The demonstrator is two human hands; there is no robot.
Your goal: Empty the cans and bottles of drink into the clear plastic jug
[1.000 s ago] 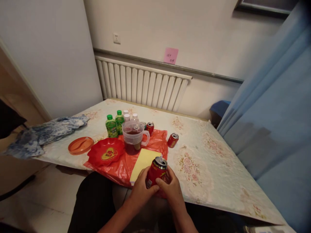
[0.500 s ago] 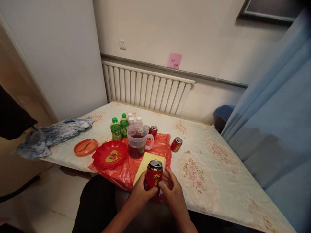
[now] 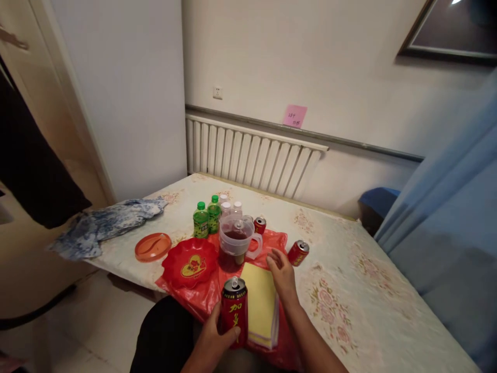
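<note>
My left hand (image 3: 217,331) is wrapped round a red drink can (image 3: 234,311) with a dark top band and yellow characters, held upright near the table's front edge. Apart from it, my right hand (image 3: 282,272) reaches forward over the right edge of a yellow cloth (image 3: 261,305), fingers apart and holding nothing. Ahead of both hands stands a clear plastic jug (image 3: 233,243) with dark liquid in it, its handle facing right. Just right of my right hand, a second red can (image 3: 298,252) leans on the tablecloth. Another can (image 3: 260,225) is behind the jug's handle.
Left of the jug lie a red scalloped plate (image 3: 174,264) and an orange lid (image 3: 152,247), near a red plastic sheet (image 3: 272,240). Green-capped bottles (image 3: 201,221) and white-capped bottles stand behind. Patterned cloth (image 3: 112,223) drapes over the left edge; a blue curtain (image 3: 446,217) hangs right.
My right hand has left the can and moved forward, out over the table. The can has shifted left and nearer in my left hand, uncovering the yellow cloth. The view has tilted and turned left.
</note>
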